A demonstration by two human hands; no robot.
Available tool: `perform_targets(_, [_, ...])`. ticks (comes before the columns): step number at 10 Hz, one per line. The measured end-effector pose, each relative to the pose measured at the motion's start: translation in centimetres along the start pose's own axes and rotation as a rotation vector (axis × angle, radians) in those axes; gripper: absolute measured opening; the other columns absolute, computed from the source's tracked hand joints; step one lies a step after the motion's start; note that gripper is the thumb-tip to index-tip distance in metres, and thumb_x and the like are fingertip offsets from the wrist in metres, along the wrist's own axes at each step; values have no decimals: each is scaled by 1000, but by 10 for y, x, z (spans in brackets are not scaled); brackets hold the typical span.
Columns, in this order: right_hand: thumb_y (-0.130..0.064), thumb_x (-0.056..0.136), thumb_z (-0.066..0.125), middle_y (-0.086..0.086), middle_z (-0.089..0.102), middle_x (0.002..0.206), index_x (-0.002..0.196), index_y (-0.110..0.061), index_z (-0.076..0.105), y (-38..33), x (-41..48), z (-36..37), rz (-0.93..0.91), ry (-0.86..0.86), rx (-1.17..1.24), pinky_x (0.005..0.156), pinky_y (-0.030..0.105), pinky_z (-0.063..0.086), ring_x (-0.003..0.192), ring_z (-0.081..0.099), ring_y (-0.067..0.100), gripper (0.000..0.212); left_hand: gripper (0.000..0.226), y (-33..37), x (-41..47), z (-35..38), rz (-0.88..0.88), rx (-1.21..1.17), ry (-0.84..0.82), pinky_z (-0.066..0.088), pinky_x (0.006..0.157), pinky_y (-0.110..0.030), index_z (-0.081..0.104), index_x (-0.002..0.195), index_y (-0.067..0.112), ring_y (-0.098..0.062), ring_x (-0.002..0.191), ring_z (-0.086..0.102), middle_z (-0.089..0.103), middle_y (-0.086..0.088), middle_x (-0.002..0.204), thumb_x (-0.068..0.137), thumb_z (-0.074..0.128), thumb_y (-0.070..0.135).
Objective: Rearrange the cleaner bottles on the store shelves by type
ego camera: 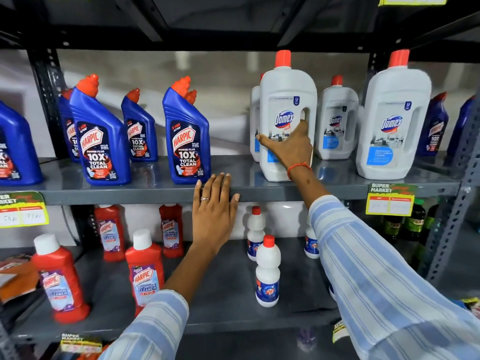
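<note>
Our right hand (pixel 288 145) is hooking its fingers into the handle gap of the white Domex bottle (pixel 284 87) standing on the upper shelf (pixel 155 179), thumb spread wide. Our left hand (pixel 214 203) is lying flat on the shelf's edge, fingers together.

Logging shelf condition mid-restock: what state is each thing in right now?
right hand: on the front Domex bottle, thumb splayed; grip unclear.
left hand: flat, fingers straight, on the shelf edge.
front Domex bottle: upright, capped.
blue Harpic bottles: standing, capped.
red Harpic bottles: standing, capped.
small white bottles: standing, capped.
</note>
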State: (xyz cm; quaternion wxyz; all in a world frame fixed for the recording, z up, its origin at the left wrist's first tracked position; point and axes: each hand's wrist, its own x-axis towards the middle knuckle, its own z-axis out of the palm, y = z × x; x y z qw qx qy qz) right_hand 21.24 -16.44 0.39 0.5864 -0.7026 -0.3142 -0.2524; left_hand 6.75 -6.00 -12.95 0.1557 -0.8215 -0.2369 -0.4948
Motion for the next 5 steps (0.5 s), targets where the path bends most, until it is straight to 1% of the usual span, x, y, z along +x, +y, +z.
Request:
perform_targets(1, [-44,59,83,16,59,124,129,-4,35,4,-12,-2,-7,-13,-2,93,37,47,112,57,32,94,53,4,1,-3,-11,10,-12,17,114,-44,50,134,4,-28,128,46,56,-12,133,99,29,37])
perform_targets(2, [-38,68,78,26,43,134,135,4,29,16,-31,-5,-90,11,-100,106,38,31,125,41,38,93,59,5,9,-14,-54,-6,-138,11,115,-43,49,136,5,-27,132,42,53,-11,137,99,23,42])
perform_targets(3, [-36,73,72,28,37,138,139,2,25,14,-54,-15,-208,20,-224,109,42,29,128,36,40,90,59,8,8,-31,-57,-25,-311,1,117,-41,38,144,8,-23,142,26,39,-8,150,102,18,45])
perform_targets(4, [-33,73,71,28,37,139,138,-1,30,-14,-45,-30,-323,-69,-254,107,49,37,126,38,42,83,59,14,37,-59,-94,1,-350,-4,117,-41,24,150,11,-18,147,5,15,-4,160,103,19,47])
perform_targets(5, [-38,75,68,26,32,143,139,-3,27,-37,-30,-40,-418,-186,-286,108,50,34,131,33,40,84,61,15,65,-81,-88,39,-345,-4,117,-42,19,151,10,-19,147,2,10,-5,161,103,20,47])
